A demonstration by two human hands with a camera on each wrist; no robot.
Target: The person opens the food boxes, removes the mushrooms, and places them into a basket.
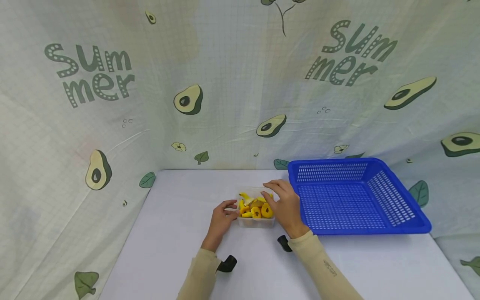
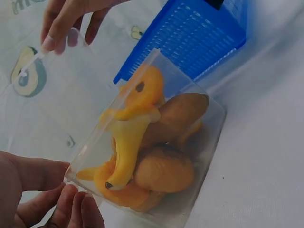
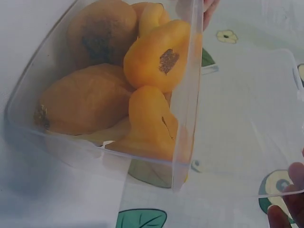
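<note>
Clear plastic container (image 1: pixel 256 223): likely light, stiff-walled and slippery; take hold at the rim or side walls. Position: on the surface (image 1: pixel 180 208), between left hand (image 1: pixel 220 219) and right hand (image 1: pixel 286 205), loaded with yellow-orange pieces (image 1: pixel 266 211). Left: thumb and fingers pinched at a rim corner. Right: clamped on the edge of the transparent lid (image 3: pixel 242 118), above the container.

Inside the clear box (image 1: pixel 256 223) lie yellow and orange fruits (image 2: pixel 164 173), some dark-patched. Right of the box is a blue basket (image 1: pixel 360 231) — its walls latticed — and behind the box a pale cloth (image 1: pixel 232 62) printed with grey-green lettering (image 1: pixel 61 59), leaves (image 1: pixel 85 282) and avocados (image 1: pixel 193 95).
</note>
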